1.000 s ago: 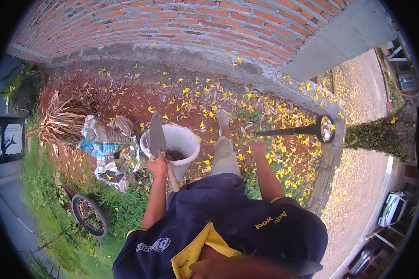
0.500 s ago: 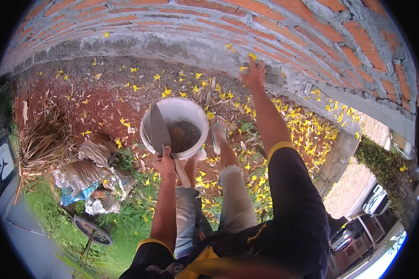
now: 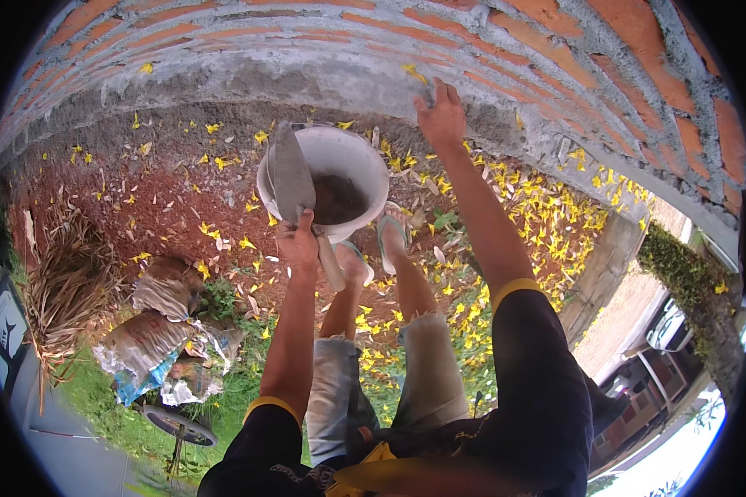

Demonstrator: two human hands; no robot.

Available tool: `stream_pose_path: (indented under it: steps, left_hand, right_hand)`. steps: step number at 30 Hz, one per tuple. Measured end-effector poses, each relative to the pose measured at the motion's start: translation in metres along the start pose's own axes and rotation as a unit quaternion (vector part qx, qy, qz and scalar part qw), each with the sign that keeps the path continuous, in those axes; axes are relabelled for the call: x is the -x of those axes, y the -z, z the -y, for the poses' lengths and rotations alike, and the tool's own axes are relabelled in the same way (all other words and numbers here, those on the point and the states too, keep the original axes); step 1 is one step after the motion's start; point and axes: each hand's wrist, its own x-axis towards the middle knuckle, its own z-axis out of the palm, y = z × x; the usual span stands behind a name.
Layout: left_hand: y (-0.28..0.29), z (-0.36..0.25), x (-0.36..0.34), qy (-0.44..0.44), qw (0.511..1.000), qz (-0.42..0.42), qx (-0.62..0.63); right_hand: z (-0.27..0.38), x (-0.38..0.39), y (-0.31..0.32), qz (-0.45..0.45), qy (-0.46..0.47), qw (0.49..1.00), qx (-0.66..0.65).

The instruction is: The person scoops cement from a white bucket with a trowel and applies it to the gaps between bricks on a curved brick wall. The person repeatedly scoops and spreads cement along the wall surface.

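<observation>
trowel: the pointed trowel (image 3: 290, 178) is lying across the left rim of the bucket as seen from above, its blade aiming toward the wall and its handle (image 3: 330, 263) slanting back toward the person's legs.
left hand: the left hand (image 3: 297, 240) is gripping the trowel where blade meets handle, fingers curling around it and partly hiding from view, just as they were doing a second ago.
bucket: the white bucket (image 3: 373, 157) is standing between the feet and the wall, holding a dark grey mass (image 3: 344, 199) low inside.
right hand: the right hand (image 3: 442, 120) is reaching up at the wall's grey base, fingers loosely spreading and thumb standing apart, pinching nothing visible; whether the fingertips are touching the wall, one cannot tell.
what is new: a second ago that hand was hanging low in a fist, well apart from the wall; now the arm is stretching forward, seemingly putting the wall within the free hand's reach while the left is minding the trowel.
wall: the brick wall (image 3: 530, 58) is curving overhead, a yellow blossom (image 3: 413, 73) showing against its base near the right hand.
ground: fallen yellow flowers (image 3: 547, 199) are covering the soil to the right; crumpled sacks (image 3: 145, 335) and dry leaves (image 3: 66, 290) are lying to the left.
</observation>
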Motion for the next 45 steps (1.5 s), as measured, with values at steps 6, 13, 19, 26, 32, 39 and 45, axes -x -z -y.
stream_pose_path:
  steps: [6,13,19,26,32,39,45]
  left_hand:
    - [0.012,0.006,0.0,-0.021,0.998,0.03,-0.051]
    - [0.02,-0.001,0.001,-0.072,0.989,0.123,-0.049]
    - [0.025,0.01,-0.03,-0.054,0.953,0.276,-0.113]
    - [-0.011,0.006,-0.056,0.07,0.915,0.335,-0.213]
    - [-0.065,-0.004,-0.024,0.155,0.925,0.304,-0.167]
    - [-0.098,0.009,-0.009,0.091,0.908,0.36,-0.191]
    - [-0.103,0.032,-0.015,0.091,0.915,0.366,-0.146]
  right_hand:
    - [-0.001,-0.005,-0.02,0.057,-0.03,0.992,0.112]
    - [-0.174,0.031,0.074,-0.13,-0.249,0.958,0.058]
    - [-0.248,-0.011,0.045,-0.178,-0.073,0.981,0.033]
    - [-0.206,0.098,0.092,-0.271,-0.257,0.903,0.213]
    - [-0.046,0.144,0.033,0.419,0.084,0.864,-0.265]
    - [0.038,0.2,0.013,0.523,-0.068,0.702,-0.48]
    - [0.015,0.187,0.096,0.336,-0.215,0.736,-0.547]
